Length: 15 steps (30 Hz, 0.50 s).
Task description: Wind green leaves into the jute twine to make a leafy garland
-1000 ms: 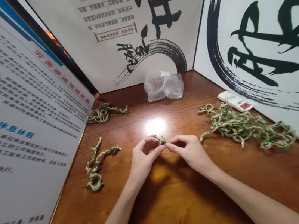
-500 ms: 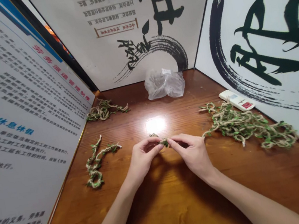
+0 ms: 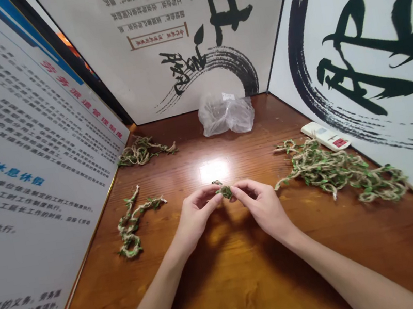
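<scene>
Between my hands is a short piece of leafy twine, green and tan, bunched into a small clump. My left hand pinches its left side between thumb and fingers. On the other side, my right hand pinches it too, the fingertips of both hands nearly meeting. A small end of the twine pokes up behind the fingertips; the rest is hidden by the fingers. Both hands are just above the wooden table, near its middle.
A curled leafy twine lies at left, with a small twine heap behind it. A larger tangled pile spreads at right beside a white remote. A clear plastic bag sits at the back. Printed panels stand around the table.
The twine between my fingers has bunched into a rounder clump, and its upper end has moved slightly right. My right hand has shifted slightly left. The view has tilted a little.
</scene>
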Each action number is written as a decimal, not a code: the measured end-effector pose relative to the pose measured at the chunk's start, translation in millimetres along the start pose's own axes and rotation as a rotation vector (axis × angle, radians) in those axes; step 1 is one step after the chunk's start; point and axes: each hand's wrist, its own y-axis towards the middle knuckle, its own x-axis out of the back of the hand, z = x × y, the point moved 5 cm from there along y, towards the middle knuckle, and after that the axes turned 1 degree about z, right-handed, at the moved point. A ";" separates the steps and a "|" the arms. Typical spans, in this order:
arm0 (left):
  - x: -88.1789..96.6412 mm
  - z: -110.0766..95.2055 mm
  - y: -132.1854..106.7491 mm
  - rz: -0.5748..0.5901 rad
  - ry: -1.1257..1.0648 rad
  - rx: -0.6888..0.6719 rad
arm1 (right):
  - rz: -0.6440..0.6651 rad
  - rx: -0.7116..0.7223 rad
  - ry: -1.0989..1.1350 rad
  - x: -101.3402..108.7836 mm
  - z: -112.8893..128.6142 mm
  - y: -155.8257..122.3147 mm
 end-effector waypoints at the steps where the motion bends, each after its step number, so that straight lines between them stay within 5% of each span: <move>1: 0.2 0.0 0.0 -0.015 0.008 -0.001 | -0.002 -0.001 0.002 -0.3 0.0 -0.1; 15: -3.7 -4.2 -2.0 -0.027 0.046 -0.038 | -0.034 0.089 -0.191 2.2 4.8 -2.4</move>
